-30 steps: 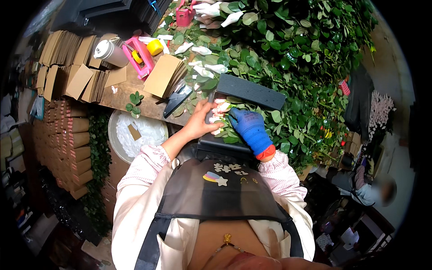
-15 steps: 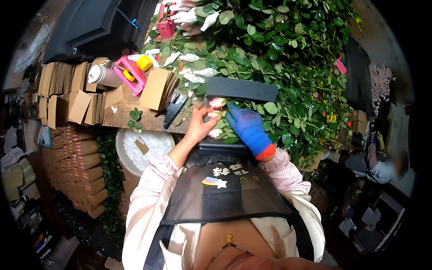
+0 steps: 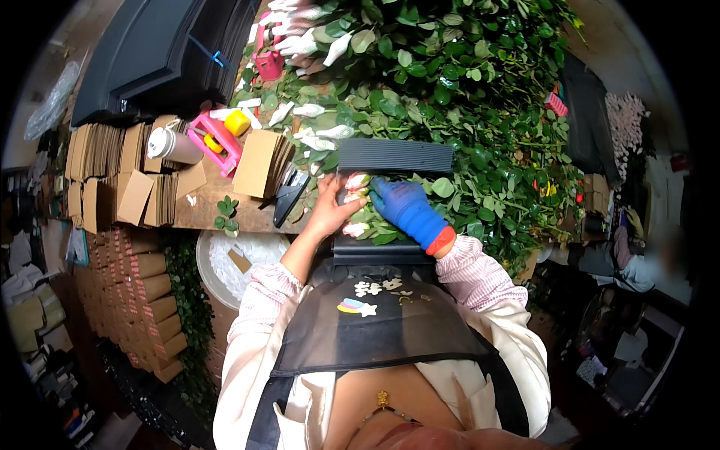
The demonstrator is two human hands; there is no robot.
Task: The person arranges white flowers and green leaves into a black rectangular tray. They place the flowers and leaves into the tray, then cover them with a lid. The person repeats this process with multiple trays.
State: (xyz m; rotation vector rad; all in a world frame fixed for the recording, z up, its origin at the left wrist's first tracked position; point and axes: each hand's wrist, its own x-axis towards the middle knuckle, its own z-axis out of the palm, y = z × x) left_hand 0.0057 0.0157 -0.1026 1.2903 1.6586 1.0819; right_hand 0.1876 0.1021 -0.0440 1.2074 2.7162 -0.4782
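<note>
Several pale pink roses lie with their heads to the left in a black ridged holder, leaves spread to their right. My bare left hand curls around the rose heads from the left, its thumb lying across them. From the right, my right hand, in a blue glove with a red cuff, grips a rose just behind its head. Its fingertips are partly hidden among leaves. The holder's near black wall stands in front of my apron. A black stapler lies left of my left hand.
Leafy rose stems cover the table's back and right. White-sleeved flower heads lie beyond the holder. To the left stand cardboard sheets, a pink tape dispenser and a lidded cup. A white tub stands below the table edge.
My right hand has drawn in closer to the rose heads, its fingers bending in. My left hand stays at the heads with small finger shifts. The whole view has shifted slightly.
</note>
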